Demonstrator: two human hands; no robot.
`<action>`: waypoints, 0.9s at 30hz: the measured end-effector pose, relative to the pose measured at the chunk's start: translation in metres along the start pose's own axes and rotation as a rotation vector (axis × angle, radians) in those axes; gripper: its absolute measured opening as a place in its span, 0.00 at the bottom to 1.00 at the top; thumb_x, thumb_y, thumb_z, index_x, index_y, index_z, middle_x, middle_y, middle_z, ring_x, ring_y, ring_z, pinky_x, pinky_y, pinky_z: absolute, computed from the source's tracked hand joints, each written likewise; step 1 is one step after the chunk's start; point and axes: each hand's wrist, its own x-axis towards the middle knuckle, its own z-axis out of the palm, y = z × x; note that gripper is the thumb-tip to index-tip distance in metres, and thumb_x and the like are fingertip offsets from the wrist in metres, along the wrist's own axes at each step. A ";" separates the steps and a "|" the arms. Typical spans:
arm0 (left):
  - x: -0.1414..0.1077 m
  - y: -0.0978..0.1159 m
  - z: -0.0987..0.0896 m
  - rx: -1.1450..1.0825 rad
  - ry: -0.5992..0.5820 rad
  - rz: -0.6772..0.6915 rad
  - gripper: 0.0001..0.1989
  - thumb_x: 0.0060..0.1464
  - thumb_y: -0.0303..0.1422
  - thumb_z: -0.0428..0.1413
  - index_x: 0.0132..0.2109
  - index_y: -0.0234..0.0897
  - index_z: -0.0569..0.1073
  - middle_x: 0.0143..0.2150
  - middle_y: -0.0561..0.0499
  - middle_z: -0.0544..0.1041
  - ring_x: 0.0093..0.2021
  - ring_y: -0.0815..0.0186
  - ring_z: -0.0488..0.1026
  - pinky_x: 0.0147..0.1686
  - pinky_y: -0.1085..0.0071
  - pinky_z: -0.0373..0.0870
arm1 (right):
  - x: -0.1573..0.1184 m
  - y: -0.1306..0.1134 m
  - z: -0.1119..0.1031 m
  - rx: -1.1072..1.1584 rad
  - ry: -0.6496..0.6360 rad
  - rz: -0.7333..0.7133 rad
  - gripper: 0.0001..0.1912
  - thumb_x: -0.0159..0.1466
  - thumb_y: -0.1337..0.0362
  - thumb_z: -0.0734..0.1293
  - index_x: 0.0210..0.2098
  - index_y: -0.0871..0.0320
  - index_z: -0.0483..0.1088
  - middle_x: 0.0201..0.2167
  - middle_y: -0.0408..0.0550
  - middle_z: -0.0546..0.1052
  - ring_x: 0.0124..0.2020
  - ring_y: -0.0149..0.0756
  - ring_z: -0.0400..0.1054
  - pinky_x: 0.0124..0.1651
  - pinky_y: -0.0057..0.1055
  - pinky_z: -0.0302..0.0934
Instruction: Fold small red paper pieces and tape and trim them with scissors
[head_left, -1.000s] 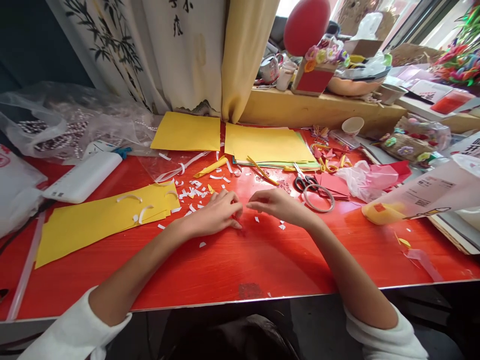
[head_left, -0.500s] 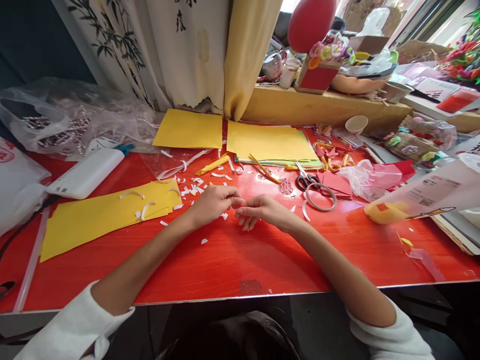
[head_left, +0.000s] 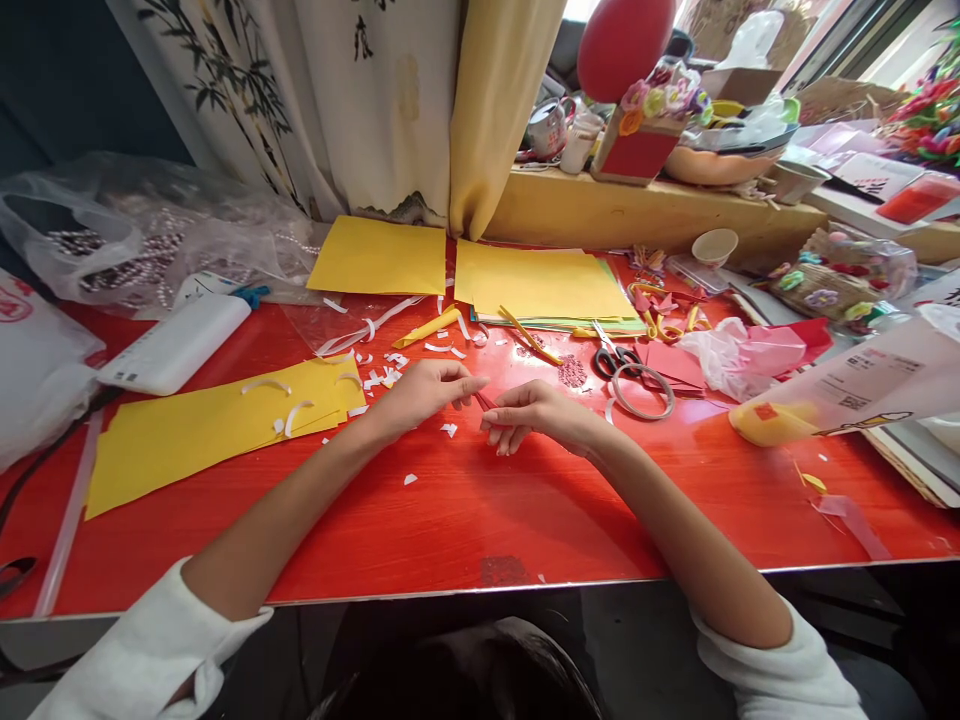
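Observation:
Over the middle of the red table, my right hand (head_left: 536,415) pinches a small, narrow piece that looks like folded red paper (head_left: 484,400). Its red blends with the tabletop, so its exact shape is hard to make out. My left hand (head_left: 439,390) is closed too, thumb and fingertips pressed together at the upper left end of that piece. White paper scraps (head_left: 386,375) lie scattered just beyond my left hand. Black-handled scissors (head_left: 611,358) and a roll of tape (head_left: 643,392) rest to the right, beyond my right hand.
Yellow paper strips (head_left: 225,415) lie at left, and yellow sheets (head_left: 540,280) are stacked at the back. A white power bank (head_left: 176,345) sits far left. On the right are red paper pieces (head_left: 671,368), crumpled pink plastic (head_left: 731,350) and a tilted plastic cup (head_left: 840,385).
My hands have drawn slightly apart, and the red piece now shows between the fingertips. Both hands have risen a little from the table's front edge.

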 end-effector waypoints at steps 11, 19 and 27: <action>0.000 -0.003 -0.001 -0.038 0.045 0.024 0.21 0.53 0.48 0.51 0.29 0.33 0.72 0.27 0.51 0.73 0.29 0.70 0.66 0.32 0.74 0.61 | 0.000 0.002 -0.007 0.046 -0.091 0.021 0.14 0.55 0.59 0.71 0.28 0.67 0.73 0.26 0.51 0.78 0.23 0.29 0.72 0.28 0.23 0.67; -0.004 0.004 -0.007 0.028 0.040 0.255 0.11 0.53 0.40 0.54 0.34 0.35 0.71 0.35 0.51 0.72 0.36 0.69 0.67 0.39 0.74 0.62 | -0.005 -0.002 -0.012 0.218 -0.225 0.037 0.11 0.57 0.61 0.69 0.30 0.67 0.73 0.23 0.48 0.77 0.21 0.25 0.70 0.24 0.20 0.64; -0.007 0.007 0.004 0.382 0.156 0.429 0.09 0.58 0.28 0.44 0.28 0.36 0.62 0.29 0.51 0.67 0.33 0.68 0.63 0.36 0.73 0.60 | -0.001 0.004 -0.005 0.313 -0.282 0.020 0.10 0.58 0.63 0.69 0.28 0.66 0.72 0.21 0.46 0.76 0.18 0.25 0.69 0.21 0.19 0.62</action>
